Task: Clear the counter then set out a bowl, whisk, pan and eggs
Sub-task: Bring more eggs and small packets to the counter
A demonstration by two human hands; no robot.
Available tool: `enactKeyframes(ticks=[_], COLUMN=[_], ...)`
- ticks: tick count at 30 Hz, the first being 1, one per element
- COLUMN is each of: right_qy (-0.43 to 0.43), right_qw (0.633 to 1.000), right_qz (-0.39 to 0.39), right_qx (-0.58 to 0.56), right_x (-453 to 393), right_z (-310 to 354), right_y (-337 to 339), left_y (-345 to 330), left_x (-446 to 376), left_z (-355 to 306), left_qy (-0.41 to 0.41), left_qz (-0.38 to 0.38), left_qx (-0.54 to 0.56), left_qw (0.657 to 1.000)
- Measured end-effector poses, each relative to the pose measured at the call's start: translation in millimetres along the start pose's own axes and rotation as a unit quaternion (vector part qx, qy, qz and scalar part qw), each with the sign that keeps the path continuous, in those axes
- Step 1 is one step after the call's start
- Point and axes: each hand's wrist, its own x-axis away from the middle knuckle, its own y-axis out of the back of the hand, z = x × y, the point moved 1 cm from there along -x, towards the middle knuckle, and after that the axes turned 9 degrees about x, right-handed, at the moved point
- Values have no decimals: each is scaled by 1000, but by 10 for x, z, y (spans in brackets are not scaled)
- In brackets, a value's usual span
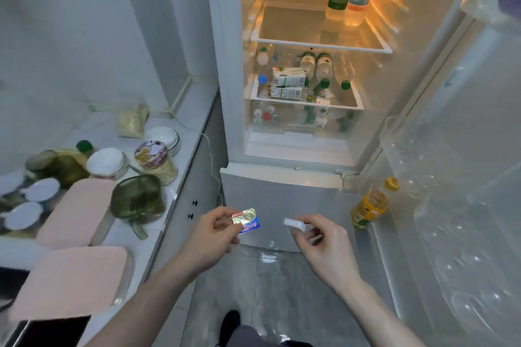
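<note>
Hands at lower centre: left hand (217, 229) pinches a foil packet (246, 221), right hand (318, 236) pinches a small white block (294, 224); best shelved inside the open fridge (307, 132), freeing both.

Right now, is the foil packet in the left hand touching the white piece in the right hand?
Apart. The head view shows the foil packet pinched by the left hand and the white piece pinched by the right hand, with bare fridge front between them.

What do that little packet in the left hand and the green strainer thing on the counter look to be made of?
The packet looks like shiny metallic foil: it glints gold, with red and blue print. The green strainer seems to be translucent plastic, glossy, since light passes through its walls; tinted glass can't be ruled out. The left hand pinches the packet.
</note>
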Motion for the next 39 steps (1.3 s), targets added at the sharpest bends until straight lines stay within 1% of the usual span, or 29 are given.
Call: enactKeyframes(ticks=[1,3,5,7,9,13,19,25,27,29,31,34,35,38,39], right_qy=[2,41,60,97,112,145,221,301,334,373,392,430,447,473,495], right_qw=[1000,998,994,986,982,960,927,894,875,847,828,790,773,737,718], right_qz=[6,54,89,133,153,237,298,329,347,377,398,430,444,475,483], right_qx=[-5,-8,-11,-14,-17,-23,-46,-53,-48,-45,-48,-76,-82,-82,-81], right_x=[-9,13,26,88,111,358,779,1169,1339,1634,1896,2481,2769,3346,3623], right_z=[22,138,175,254,283,461,793,1125,1305,1567,1795,2169,2312,2587,2700], right_y=[-16,-116,-214,-323,-397,-587,-769,-958,-1053,-1204,-1313,-1476,-1536,-1634,-1678], left_y=[35,174,259,324,348,362,441,534,585,665,717,785,792,806,799], left_x=[62,332,547,810,1009,1652,2400,2986,3257,3672,4007,4663,4969,5570,5855], left_z=[45,167,303,451,534,853,1257,1460,1535,1674,1818,2082,2201,2465,2589], left_qy=[6,16,29,42,48,81,97,89,82,76,74,75,77,79,78], left_qz=[-10,-68,-112,-164,-187,-252,-347,-408,-432,-470,-496,-548,-569,-607,-623], left_qx=[-1,18,28,53,57,78,111,153,166,185,193,206,216,232,240], left_qw=[1000,997,993,984,979,961,926,895,882,860,844,808,790,756,741])
